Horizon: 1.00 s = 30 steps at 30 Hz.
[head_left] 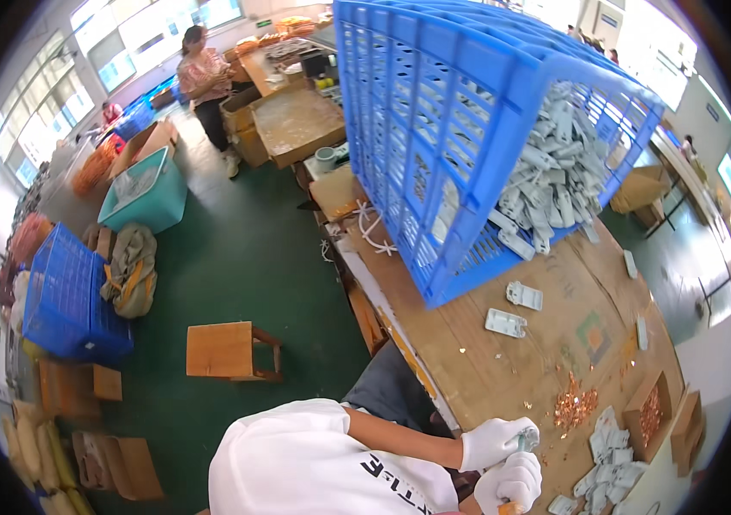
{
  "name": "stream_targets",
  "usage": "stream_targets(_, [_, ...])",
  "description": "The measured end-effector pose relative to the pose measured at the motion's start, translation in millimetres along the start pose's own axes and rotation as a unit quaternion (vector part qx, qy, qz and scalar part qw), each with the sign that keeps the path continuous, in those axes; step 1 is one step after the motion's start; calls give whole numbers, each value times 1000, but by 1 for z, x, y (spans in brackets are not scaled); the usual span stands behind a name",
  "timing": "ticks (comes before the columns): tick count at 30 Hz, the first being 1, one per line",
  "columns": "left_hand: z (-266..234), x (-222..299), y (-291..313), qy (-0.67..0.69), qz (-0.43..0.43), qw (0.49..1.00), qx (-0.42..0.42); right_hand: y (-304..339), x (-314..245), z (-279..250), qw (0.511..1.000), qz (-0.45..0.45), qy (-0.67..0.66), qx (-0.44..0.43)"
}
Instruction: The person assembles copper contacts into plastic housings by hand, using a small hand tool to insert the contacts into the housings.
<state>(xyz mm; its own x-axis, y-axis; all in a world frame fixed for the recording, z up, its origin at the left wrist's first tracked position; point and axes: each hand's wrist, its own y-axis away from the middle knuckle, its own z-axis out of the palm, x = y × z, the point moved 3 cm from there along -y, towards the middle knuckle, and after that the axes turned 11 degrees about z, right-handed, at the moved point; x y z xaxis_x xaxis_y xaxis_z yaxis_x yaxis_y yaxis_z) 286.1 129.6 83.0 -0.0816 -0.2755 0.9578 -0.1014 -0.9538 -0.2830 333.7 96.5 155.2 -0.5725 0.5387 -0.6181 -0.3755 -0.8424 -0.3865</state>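
Both my hands wear white gloves and are close together over the near edge of the cardboard-covered table [554,343]. My left hand [487,445] is closed on a small pale grey plastic part [527,441], mostly hidden by the fingers. Just below it, my right hand [511,479] is closed, with an orange-brown thing [510,508] showing under it; its kind is unclear. Beyond the hands lies a loose pile of small copper-coloured pieces [575,405]. A heap of grey plastic parts [612,468] lies to the right, beside a small carton of copper pieces [651,416].
A large blue plastic crate [460,129] lies tipped on the table, spilling many grey plastic housings [550,172]. Two loose housings [505,323] rest before it. On the floor at left are a wooden stool [219,350], blue crates [73,300] and a teal tub [146,193]. A person [206,81] stands farther back.
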Motion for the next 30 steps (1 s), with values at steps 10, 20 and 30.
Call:
stream_targets(10, [-6,-15,-10,-5,8,1000,7,-24,2,-17,921,-83,251,-285])
stream_targets(20, [-25,-47,-26,305,-79,945,85,-5,17,-36,752,43,620,-219])
stream_targets(30, [-21,-73,-28,410,-164,894,77,-11,19,-66,773,18,606,-186])
